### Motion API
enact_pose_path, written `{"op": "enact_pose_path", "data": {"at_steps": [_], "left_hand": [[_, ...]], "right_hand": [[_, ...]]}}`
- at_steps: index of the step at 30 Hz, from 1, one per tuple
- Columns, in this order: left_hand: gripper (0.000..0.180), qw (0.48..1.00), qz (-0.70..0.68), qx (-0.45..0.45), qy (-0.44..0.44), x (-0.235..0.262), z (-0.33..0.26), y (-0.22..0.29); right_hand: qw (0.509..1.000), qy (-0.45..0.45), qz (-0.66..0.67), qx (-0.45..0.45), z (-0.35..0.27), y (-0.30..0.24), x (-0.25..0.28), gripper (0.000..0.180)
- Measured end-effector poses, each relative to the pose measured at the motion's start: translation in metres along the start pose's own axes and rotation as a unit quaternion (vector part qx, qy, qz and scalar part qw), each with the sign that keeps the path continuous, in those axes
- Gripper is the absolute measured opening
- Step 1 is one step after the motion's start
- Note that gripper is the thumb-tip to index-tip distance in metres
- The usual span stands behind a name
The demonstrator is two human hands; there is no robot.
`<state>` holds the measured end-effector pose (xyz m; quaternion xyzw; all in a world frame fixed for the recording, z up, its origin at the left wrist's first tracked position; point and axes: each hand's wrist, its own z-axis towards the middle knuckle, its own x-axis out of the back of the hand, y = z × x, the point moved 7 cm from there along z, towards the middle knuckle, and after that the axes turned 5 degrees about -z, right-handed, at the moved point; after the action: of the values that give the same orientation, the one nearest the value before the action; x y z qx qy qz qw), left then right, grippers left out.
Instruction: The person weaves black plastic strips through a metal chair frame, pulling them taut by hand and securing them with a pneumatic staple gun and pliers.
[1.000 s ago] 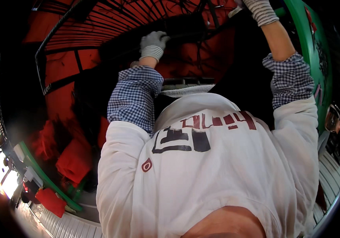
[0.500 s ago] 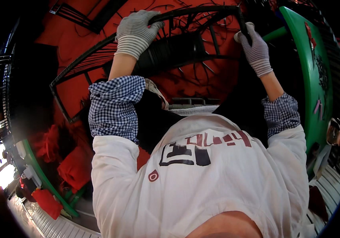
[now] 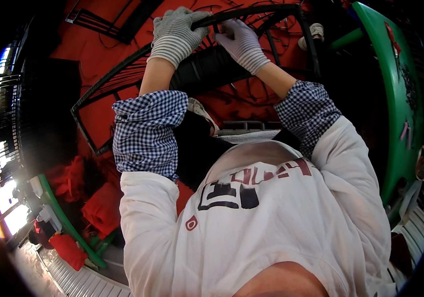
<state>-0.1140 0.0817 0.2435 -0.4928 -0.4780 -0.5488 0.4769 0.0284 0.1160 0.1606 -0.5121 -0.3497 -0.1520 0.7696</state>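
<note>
A large black frame [image 3: 115,67] with bars and dark strips stretches across the upper part of the view, tilted, its left corner lower and nearer to me. My left hand [image 3: 176,35], in a grey striped glove, is closed over its upper rail. Close to its right, my right hand [image 3: 241,43], in a similar glove, has its fingers bent together just below the same rail. Whatever the right fingers pinch is too small to make out. Thin black strips [image 3: 283,24] hang loose around the frame's right part.
Red cloth [image 3: 93,99] lies under the frame, with strips scattered over it. A green table [image 3: 395,94] stands at the right with small things on it. Another black frame [image 3: 98,27] lies at the far left. A red bundle [image 3: 100,208] sits at the lower left.
My right hand has let go of the frame's right corner and moved left along the rail, close to my left hand. The left hand keeps its hold on the rail.
</note>
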Motion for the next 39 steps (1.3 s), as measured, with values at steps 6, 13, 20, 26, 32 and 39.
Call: {"op": "enact_pose_path", "data": {"at_steps": [6,13,20,26,32,39], "left_hand": [[0.034,0.972,-0.191,0.099,-0.095,0.012,-0.001,0.016],[0.035,0.986,-0.136,0.089,-0.034,0.022,0.015,0.012],[0.037,0.982,-0.161,0.098,-0.013,0.001,0.051,-0.025],[0.038,0.984,-0.157,0.076,0.025,0.002,0.057,-0.027],[0.039,0.978,-0.169,0.120,-0.019,0.019,0.019,-0.002],[0.034,0.981,-0.163,0.003,0.101,0.023,-0.038,0.034]], "right_hand": [[0.995,0.093,0.025,-0.011,0.006,-0.003,0.007,0.033],[0.940,-0.116,0.320,-0.027,-0.014,-0.033,0.002,0.025],[0.976,-0.206,0.055,-0.041,-0.228,0.021,0.125,0.012],[0.925,-0.028,-0.128,-0.358,-0.524,0.151,0.320,0.032],[0.539,-0.568,-0.410,-0.468,-0.631,0.129,0.321,0.016],[0.987,-0.025,-0.158,0.006,-0.212,0.015,0.220,0.018]]}}
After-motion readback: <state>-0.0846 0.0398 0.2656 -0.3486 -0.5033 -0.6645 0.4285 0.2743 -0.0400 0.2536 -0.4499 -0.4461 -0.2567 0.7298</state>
